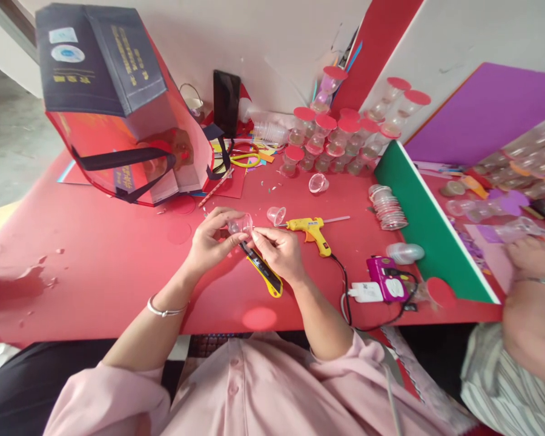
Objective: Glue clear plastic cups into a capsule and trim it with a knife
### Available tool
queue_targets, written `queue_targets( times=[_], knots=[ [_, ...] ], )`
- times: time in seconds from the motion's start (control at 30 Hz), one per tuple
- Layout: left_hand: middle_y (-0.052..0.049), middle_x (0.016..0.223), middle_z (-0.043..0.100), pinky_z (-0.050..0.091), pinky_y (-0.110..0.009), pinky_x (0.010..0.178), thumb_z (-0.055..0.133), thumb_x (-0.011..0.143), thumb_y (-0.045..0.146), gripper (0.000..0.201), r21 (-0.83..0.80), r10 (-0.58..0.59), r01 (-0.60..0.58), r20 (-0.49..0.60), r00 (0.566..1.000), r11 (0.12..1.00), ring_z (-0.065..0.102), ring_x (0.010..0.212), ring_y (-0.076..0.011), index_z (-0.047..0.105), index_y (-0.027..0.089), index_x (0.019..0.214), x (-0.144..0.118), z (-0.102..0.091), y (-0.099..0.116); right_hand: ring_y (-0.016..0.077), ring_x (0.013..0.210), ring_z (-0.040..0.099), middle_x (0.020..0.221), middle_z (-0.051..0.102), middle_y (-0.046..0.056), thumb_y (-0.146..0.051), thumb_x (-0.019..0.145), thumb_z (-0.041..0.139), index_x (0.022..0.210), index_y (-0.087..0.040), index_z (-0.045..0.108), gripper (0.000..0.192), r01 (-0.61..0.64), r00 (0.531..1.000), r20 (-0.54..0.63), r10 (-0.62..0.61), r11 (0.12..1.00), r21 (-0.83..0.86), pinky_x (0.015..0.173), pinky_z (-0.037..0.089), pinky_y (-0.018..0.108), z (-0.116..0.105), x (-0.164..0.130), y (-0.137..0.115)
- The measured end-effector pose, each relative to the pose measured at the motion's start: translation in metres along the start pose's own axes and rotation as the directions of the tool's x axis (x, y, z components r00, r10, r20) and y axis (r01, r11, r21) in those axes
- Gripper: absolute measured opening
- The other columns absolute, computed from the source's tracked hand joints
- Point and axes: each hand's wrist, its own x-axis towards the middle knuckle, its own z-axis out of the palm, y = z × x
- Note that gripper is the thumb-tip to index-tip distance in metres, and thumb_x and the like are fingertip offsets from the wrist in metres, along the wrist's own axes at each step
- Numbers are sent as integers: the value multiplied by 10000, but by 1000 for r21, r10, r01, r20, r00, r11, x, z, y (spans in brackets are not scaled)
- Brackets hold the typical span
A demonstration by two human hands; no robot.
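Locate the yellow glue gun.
Head view: the yellow glue gun lies on the red table, right of the right hand and left of the green divider.

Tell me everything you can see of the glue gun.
The glue gun is yellow, apparently plastic, with an orange trigger and a small dark switch low on the handle. It lies on its side on the red table, nozzle to the left, handle slanting toward the person. A translucent stick juts from its rear, and a black cord leaves the handle's end. Neither hand grips it. The nozzle ends by a clear cup; whether they touch is unclear.
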Motion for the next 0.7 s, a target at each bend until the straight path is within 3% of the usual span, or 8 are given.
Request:
queue_targets(
  times=[0.27, 0.5, 0.6, 0.7],
  knots=[
    [-114, 1146, 709, 619, -244, 706, 930, 813, 419, 422, -15, -12, 12, -13, 1000, 1000, 690, 908, -180, 833, 221, 1173, 1, 0, 2, 110, 581, 599, 741, 783, -3, -426, 1049, 574, 839, -228, 779, 354, 31, 999, 47, -29, 999, -38, 584, 466, 222, -2, 0, -1],
    [-98, 1163, 693, 631, -250, 737, 957, 779, 373, 450, -20, 23, -23, -10, 1000, 1000, 692, 956, -184, 828, 238, 1188, -1, 2, -1, 116, 599, 599, 691, 727, -12, -374, 947, 635, 860, -212, 775, 231, 46, 996, -78, -53, 995, -88, 605, 484, 223, 3, 1, 6],
    [-105, 1153, 714, 636, -274, 774, 969, 766, 354, 444, -95, 2, -1, 2, 1000, 996, 707, 957, -192, 828, 225, 1167, -1, 3, -1, 101, 572, 534, 644, 659, -33, -355, 905, 651, 813, -210, 758, 203, 74, 990, -111, -87, 991, -110, 602, 470, 221, 4, 1, 6],
    [-97, 1059, 737, 620, -274, 735, 958, 787, 340, 409, -225, -61, 68, 39, 997, 972, 694, 825, -159, 826, 200, 1149, -1, 5, 0, 100, 560, 519, 612, 616, -44, -371, 896, 652, 799, -216, 749, 207, 42, 994, -96, -48, 997, -68, 575, 462, 216, 5, 0, 5]
  ],
)
